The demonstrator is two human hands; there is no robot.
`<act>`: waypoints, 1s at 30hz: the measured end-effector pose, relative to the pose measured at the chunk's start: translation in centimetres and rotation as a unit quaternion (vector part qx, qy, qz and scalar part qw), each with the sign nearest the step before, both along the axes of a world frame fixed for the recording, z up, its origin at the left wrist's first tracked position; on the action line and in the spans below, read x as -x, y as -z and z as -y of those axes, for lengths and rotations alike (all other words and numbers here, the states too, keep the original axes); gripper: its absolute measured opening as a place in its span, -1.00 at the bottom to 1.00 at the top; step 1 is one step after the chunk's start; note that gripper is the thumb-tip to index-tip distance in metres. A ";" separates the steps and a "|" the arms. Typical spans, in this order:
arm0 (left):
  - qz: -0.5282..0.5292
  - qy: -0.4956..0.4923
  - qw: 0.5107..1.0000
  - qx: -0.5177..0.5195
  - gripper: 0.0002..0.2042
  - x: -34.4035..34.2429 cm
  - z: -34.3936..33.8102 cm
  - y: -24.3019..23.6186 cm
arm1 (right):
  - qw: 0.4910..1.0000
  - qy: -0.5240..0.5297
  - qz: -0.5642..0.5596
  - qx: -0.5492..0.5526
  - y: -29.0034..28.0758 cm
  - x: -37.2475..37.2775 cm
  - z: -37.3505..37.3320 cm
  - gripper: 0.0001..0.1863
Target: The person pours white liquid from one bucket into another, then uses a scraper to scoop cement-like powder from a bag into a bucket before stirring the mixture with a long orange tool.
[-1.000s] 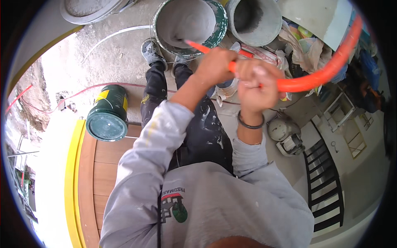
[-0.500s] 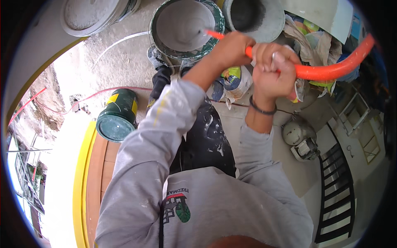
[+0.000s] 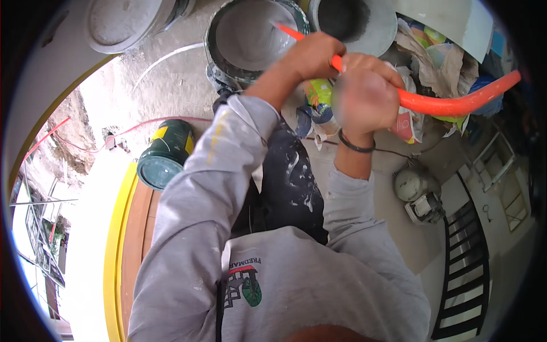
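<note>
An orange bent pipe (image 3: 458, 105) slants across the view, splashed with pale specks. My left hand (image 3: 315, 56) is closed around its straight part, nearer the bucket. Beside it, my right hand (image 3: 369, 94) grips the same pipe just before it curves away to the right; this hand is partly blurred. The pipe's far tip is down in a pale grey wet mix (image 3: 244, 41), which fills a dark green bucket (image 3: 213, 64) standing on the floor at my feet.
A lidded pail (image 3: 122, 25) stands far left, a grey bucket (image 3: 383, 28) far right. A green tub (image 3: 165, 154) lies near my left arm. Crumpled bags (image 3: 439, 62) lie right, beyond a round-bodied machine (image 3: 419, 194) and black railing (image 3: 464, 256). A red hose (image 3: 145, 122) crosses the floor.
Both hands have shifted slightly left with the pipe. Its tip has moved left and farther away in the mix, while the curved outer end has dropped lower.
</note>
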State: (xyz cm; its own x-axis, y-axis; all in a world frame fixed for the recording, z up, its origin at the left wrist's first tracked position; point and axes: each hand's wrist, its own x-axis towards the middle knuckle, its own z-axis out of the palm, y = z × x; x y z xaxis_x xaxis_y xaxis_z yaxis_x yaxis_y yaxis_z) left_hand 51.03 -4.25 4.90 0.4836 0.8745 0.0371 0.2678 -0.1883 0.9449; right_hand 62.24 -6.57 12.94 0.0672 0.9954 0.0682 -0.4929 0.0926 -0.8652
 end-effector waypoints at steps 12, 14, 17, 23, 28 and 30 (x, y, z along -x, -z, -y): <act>0.337 -0.377 0.736 0.450 -0.41 0.9 13.2 1.4 | 0.945 0.096 0.134 0.283 -6.3 -2.7 6.0 -0.70; 0.335 -0.445 0.578 0.596 -0.49 -0.6 12.0 0.5 | 0.952 0.140 -0.013 0.271 -7.9 -4.8 6.2 -0.69; 0.369 -0.340 0.519 0.692 -0.63 -3.0 9.3 -2.3 | 0.949 0.190 -0.023 0.250 -11.8 -8.0 7.3 -0.62; 0.546 -0.257 0.388 0.697 -0.72 -7.3 9.6 -8.2 | 0.946 0.235 -0.056 0.217 -18.7 -11.4 8.5 -0.59; 0.584 -0.203 0.401 0.676 -0.77 -9.9 9.2 -8.3 | 0.882 0.324 0.032 0.340 -20.3 -11.2 8.2 -0.61; 0.548 -0.260 0.399 0.688 -0.78 -10.1 8.3 -7.4 | 0.807 0.350 0.074 0.470 -21.1 -11.3 8.4 -0.64</act>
State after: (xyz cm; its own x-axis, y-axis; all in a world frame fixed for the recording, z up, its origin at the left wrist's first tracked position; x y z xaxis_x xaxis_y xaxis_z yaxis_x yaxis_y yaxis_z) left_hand 61.10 -12.58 12.34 0.5765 0.4041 -0.7102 -0.7828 0.5225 -0.3381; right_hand 73.52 -14.95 34.04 0.6958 0.3330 -0.6364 -0.4902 -0.4274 -0.7596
